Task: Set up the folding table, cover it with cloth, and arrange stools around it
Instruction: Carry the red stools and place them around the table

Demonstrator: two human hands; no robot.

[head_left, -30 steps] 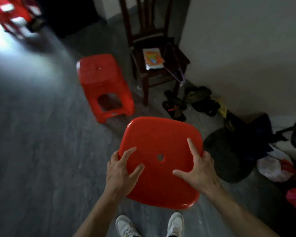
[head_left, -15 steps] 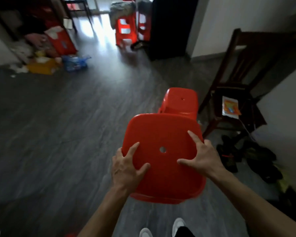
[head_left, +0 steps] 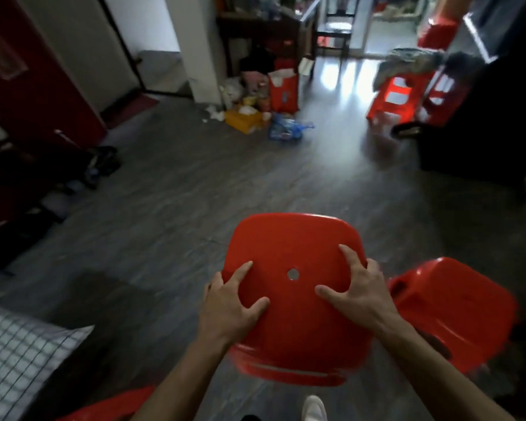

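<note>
I hold a red plastic stool (head_left: 295, 238) in front of me, its seat with a small centre hole facing up. My left hand (head_left: 228, 302) grips the seat's left edge, thumb on top. My right hand (head_left: 359, 290) grips the right edge the same way. A second red stool (head_left: 456, 308) stands on the floor just right of it. The edge of a third red stool (head_left: 110, 408) shows at the bottom left. A table corner covered with white checked cloth (head_left: 16, 354) is at the lower left.
Dark grey wood floor (head_left: 179, 208) stretches ahead. Bags and boxes (head_left: 264, 101) are piled by a pillar at the back. More red stools (head_left: 407, 95) with cloth on them stand far right beside a dark cabinet (head_left: 480, 117). Shoes (head_left: 101, 162) lie by the red door at left.
The view has swung left: the wooden chair and shoes by the wall are gone, the checked cloth corner has appeared. The floor stool now sits right of the held stool. My grip is unchanged.
</note>
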